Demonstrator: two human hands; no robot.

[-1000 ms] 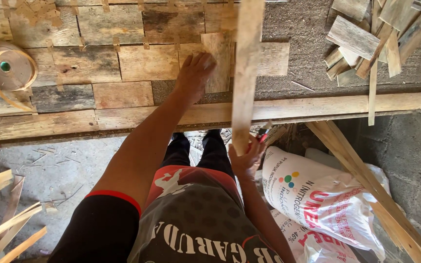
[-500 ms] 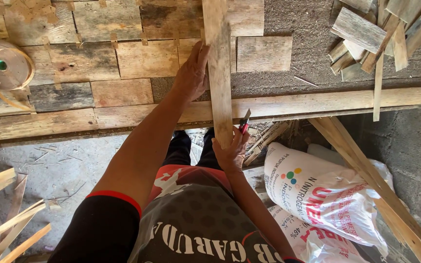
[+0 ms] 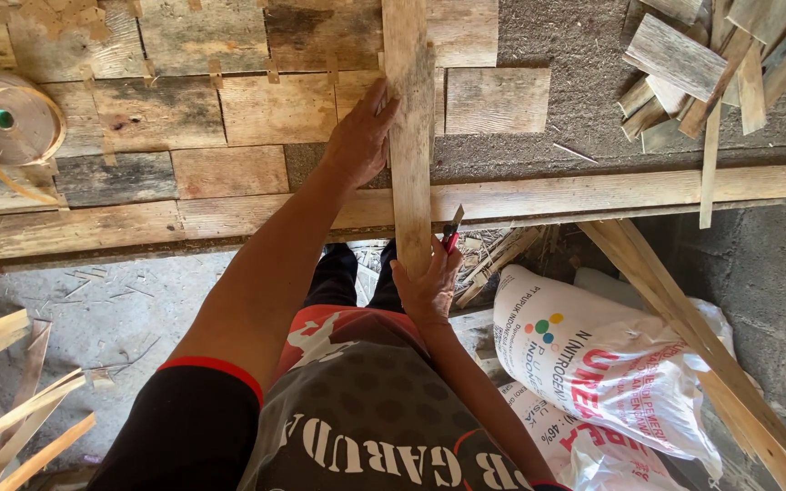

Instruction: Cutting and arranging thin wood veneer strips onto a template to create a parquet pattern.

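**A:** Eyes on the long wooden slat, a thin, flat strip of pale, weathered wood, grain running lengthwise, with a darker grey smear on its right side near the upper part.

**B:** And which way is it lying?

**A:** Long axis runs straight away from the person: near end down at the belly, far end going off the top of the view. It lies across the bench, crossing the wide front rail at a right angle and overhanging it toward the body.

**B:** Hands?

**A:** Left hand is flat against the slat's left edge, out on the bench top, fingers stretched forward and close together, tips touching the wood. Right hand grips the near end below the rail, fingers wrapped round it from underneath. There's also a small red-handled cutter tucked in that hand, blade poking up just right of the slat.

**B:** What's under the slat?

**A:** A patchwork of flat wooden pieces laid like bricks, brown, grey and tan. The slat lies over their right-hand end, with one more piece showing just right of it.

**B:** Around the edges?

**A:** A roll of thin veneer strip at the far left of the bench, a heap of offcuts top right, and a white printed sack on the floor beside the person's right leg.
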